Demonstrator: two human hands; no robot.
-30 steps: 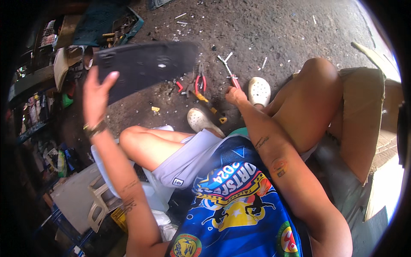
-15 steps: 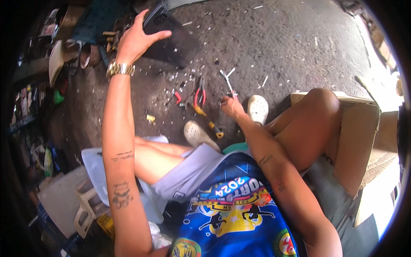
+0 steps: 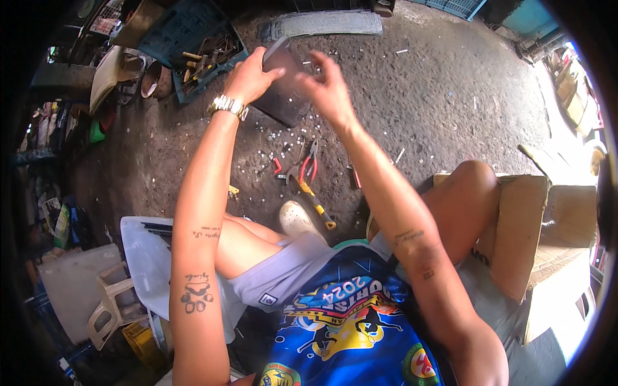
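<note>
My left hand [image 3: 250,78], with a gold-coloured watch at the wrist, is closed on the left upper side of a dark, flat, box-like rectangular piece [image 3: 286,96]; its exact kind cannot be made out. My right hand [image 3: 327,87] is just right of it, fingers apart and slightly blurred, with nothing in them. Below, red-handled pliers [image 3: 310,162] lie on the ground beside a hammer [image 3: 312,199] with a yellow and black handle. A short red piece [image 3: 277,165] lies left of them. Another red handle [image 3: 356,178] shows partly behind my right forearm.
Small white bits are scattered over the rough floor [image 3: 425,96]. A blue crate [image 3: 212,83] of tools stands at upper left, and a grey strip [image 3: 322,24] lies at the far side. Cardboard [image 3: 524,238] is by my right knee, a pale plastic chair [image 3: 145,251] at left.
My right hand has let go of the red-handled tool on the ground and risen to the dark piece. My left hand has shifted from a spread grasp to a closer grip. The view has shifted too.
</note>
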